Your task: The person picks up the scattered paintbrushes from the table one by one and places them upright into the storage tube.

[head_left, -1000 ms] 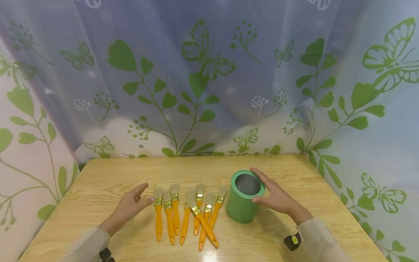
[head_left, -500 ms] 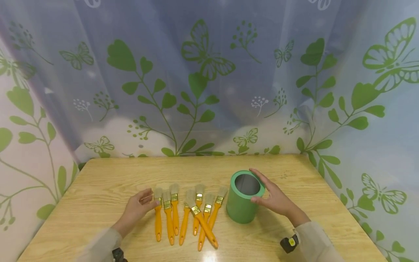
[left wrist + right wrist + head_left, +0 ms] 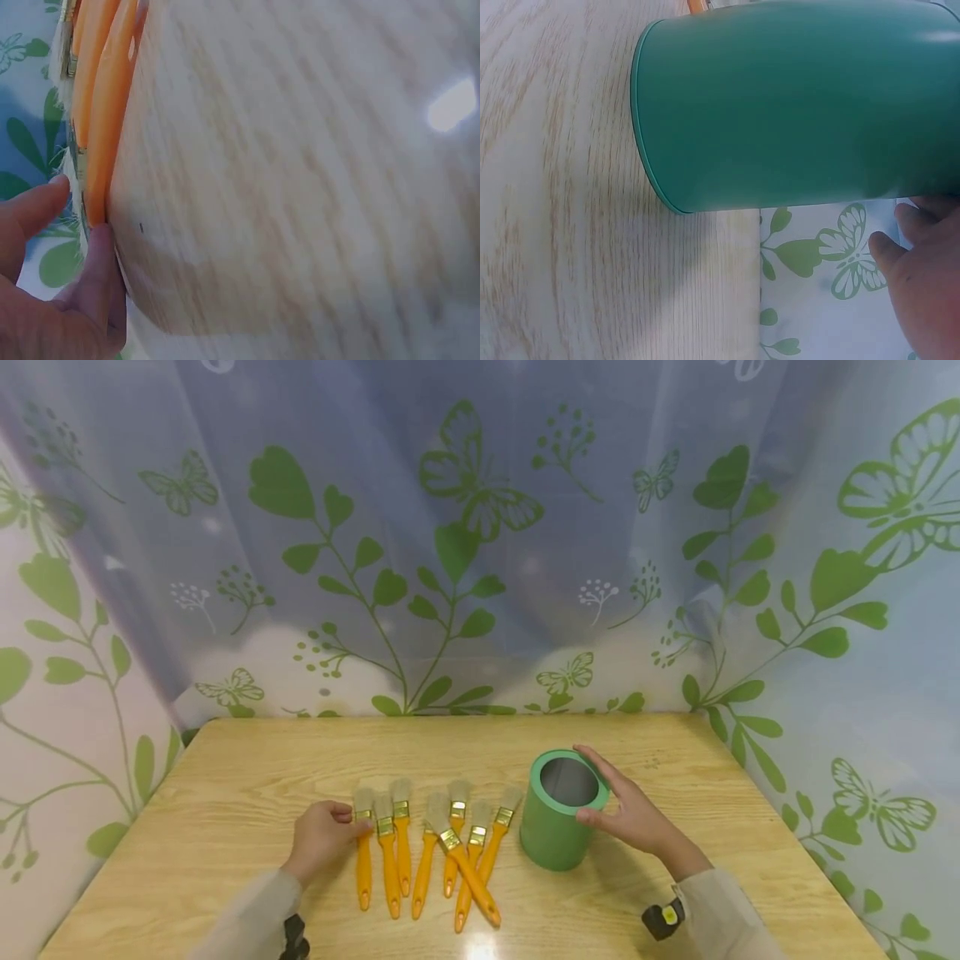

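Observation:
Several paintbrushes with orange handles, brass ferrules and pale bristles lie on the wooden table (image 3: 262,760), bristles pointing away. My left hand (image 3: 321,839) is at the leftmost paintbrush (image 3: 363,868), thumb and curled fingers pinching it around the ferrule. In the left wrist view its handle (image 3: 109,127) runs upward from between the fingertips. My right hand (image 3: 630,814) holds the upright green can (image 3: 551,839), thumb on the near side and fingers along the far rim. The can's grey inside shows. In the right wrist view the can's wall (image 3: 795,105) hides part of the fingers.
One paintbrush (image 3: 472,877) lies slantwise across others, near the can's left side. A patterned curtain (image 3: 480,568) with green leaves and butterflies stands behind the table and along both sides.
My left hand has moved right to the leftmost paintbrush, and its fingers have curled in at the ferrule. My right hand and the green can have stayed in place.

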A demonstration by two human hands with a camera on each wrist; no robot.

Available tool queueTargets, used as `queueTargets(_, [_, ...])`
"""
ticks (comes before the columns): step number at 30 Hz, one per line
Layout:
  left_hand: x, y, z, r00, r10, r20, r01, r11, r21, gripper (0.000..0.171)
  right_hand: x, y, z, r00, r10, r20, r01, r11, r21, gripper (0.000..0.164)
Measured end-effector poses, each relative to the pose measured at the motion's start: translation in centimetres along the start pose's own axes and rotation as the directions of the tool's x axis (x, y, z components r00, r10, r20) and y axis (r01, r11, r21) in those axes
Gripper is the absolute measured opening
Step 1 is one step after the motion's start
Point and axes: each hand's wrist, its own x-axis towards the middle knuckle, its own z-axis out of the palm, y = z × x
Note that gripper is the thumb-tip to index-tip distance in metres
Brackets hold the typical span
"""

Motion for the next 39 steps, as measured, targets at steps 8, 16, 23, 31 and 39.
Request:
queueTargets(8, [0.3, 0.2, -0.1, 0.999, 0.028, -0.016, -0.027, 0.998, 0.056, 0.038, 0.2, -0.2, -0.2, 1.000, -0.003, 0.005, 0.003, 1.000, -0.020, 0.086])
queueTargets(16, [0.7, -0.1, 0.0, 1.000, 0.007, 0.008, -0.008, 0.999, 0.031, 0.020, 0.1, -0.1, -0.2, 1.000, -0.002, 0.008, 0.002, 1.000, -0.013, 0.086])
queueTargets(23, [1.0, -1.0, -0.1, 0.999, -0.020, 0.036, 0.022, 0.999, -0.041, 0.024, 0.0, -0.1, -0.1, 1.000, -0.002, 0.005, 0.002, 1.000, -0.012, 0.086])
queueTargets(31, [1.2, -1.6, -0.4, 0.994, -0.078, 0.077, 0.089, 0.986, -0.138, 0.039, 0.0, -0.1, 0.0, 1.000, 0.008, 0.003, -0.008, 1.000, -0.016, 0.086])
queueTargets(39, [1.3, -0.5, -1.7, 0.991, -0.093, 0.100, 0.114, 0.964, -0.239, 0.033, 0.0, -0.1, -0.1, 1.000, 0.004, -0.005, -0.004, 1.000, -0.009, 0.086])
